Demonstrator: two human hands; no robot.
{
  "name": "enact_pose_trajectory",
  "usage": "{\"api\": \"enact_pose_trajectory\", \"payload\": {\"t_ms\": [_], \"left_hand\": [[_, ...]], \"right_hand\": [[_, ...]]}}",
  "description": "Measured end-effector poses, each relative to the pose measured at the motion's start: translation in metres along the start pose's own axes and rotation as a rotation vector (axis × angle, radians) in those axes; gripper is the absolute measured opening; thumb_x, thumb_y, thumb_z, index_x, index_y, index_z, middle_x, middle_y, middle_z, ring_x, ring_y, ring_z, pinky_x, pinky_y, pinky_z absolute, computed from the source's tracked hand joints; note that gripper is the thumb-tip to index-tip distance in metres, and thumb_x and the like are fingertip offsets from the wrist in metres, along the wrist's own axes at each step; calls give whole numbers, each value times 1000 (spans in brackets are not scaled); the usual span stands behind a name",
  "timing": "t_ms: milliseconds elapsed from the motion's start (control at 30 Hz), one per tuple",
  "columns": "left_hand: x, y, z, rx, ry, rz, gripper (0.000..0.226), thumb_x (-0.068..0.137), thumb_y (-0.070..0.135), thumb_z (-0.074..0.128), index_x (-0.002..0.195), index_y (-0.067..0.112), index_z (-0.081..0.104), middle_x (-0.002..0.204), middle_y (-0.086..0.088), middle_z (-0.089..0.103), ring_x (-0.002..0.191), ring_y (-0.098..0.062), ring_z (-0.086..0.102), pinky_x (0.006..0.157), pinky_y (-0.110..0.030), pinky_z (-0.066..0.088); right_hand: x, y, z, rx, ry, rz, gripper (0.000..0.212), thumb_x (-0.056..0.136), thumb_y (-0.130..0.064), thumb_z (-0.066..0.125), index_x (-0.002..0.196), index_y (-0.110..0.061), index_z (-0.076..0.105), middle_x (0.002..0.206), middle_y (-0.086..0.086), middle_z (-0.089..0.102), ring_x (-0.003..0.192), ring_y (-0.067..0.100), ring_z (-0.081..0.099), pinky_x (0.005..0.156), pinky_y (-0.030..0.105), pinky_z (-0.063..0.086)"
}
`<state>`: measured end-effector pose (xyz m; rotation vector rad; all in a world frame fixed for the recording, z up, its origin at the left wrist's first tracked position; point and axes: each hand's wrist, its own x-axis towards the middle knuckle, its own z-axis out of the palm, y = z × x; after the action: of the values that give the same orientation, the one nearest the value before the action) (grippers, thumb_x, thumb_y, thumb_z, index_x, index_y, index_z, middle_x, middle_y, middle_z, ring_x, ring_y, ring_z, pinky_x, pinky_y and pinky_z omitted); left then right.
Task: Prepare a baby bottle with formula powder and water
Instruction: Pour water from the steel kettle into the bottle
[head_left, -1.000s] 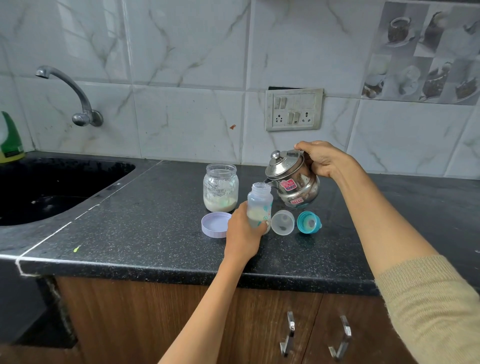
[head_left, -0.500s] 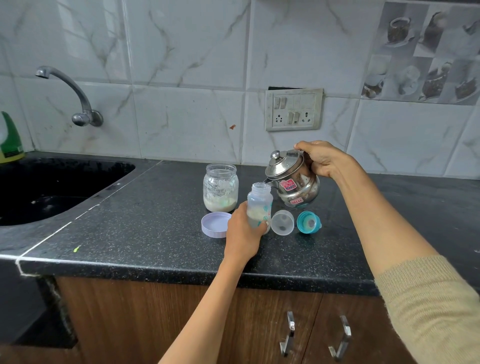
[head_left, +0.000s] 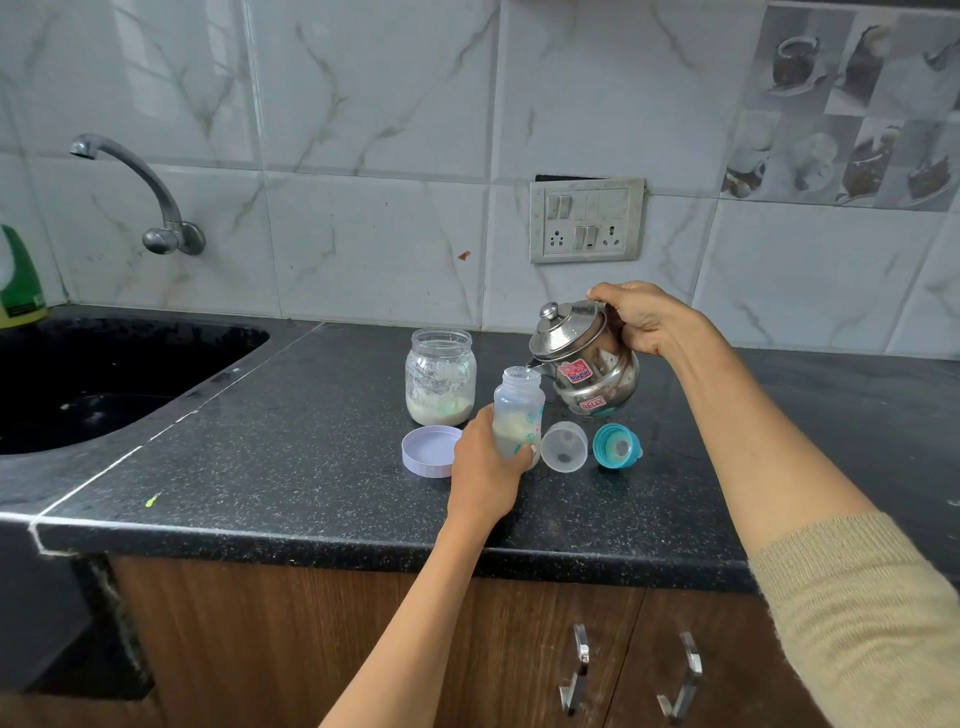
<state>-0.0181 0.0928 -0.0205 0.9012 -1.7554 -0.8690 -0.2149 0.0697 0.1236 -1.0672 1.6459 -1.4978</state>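
The left hand (head_left: 485, 470) grips the bottle (head_left: 518, 415), upright mid-counter; the right hand (head_left: 641, 319) grips the kettle (head_left: 584, 361), tilted, spout at the bottle's mouth. Tipping too far could flood the narrow neck, and a loose lid might slide off. At the bottle's 10 o'clock stands the jar (head_left: 440, 376); at 3 lie cap (head_left: 563, 447) and teat ring (head_left: 616, 446). The counter (head_left: 291, 467) is dark speckled stone; a sink (head_left: 104, 379) sits at 9, tiled wall behind.
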Motion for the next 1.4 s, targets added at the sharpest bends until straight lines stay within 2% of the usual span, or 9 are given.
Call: {"api": "enact_pose_trajectory", "payload": {"t_ms": [567,833,1267,1400], "left_hand": [[-2,1,-1,-24,-13,-4,32,80,8,68,108,12,52,104,-2,61,94,-19,57,77,-29,45],[-2,2,-2,-28,-24,-9,29,80,8,68,98,18,49,100,-2,60,92,-20,56,74,-28,42],[-3,4,-3,-30,-27,-5,29,80,7,68,97,19,48,97,1,58,89,-17,55,72,-25,38],[-4,4,-3,-38,-31,-12,31,80,7,68,100,21,48,100,2,59,93,-18,56,76,-27,42]], "right_hand": [[-2,0,-2,-2,8,-13,17,89,-9,54,72,-10,55,69,8,49,61,16,47,63,29,44],[-5,-2,0,-15,16,-28,23,90,-8,53,68,-12,50,64,6,43,57,15,41,58,27,38],[-9,-4,1,-14,18,-27,23,91,-8,52,68,-11,51,64,7,46,56,16,42,58,26,39],[-9,-4,1,-15,10,-24,23,90,-8,52,68,-11,51,65,7,46,57,15,43,58,26,41]]}}
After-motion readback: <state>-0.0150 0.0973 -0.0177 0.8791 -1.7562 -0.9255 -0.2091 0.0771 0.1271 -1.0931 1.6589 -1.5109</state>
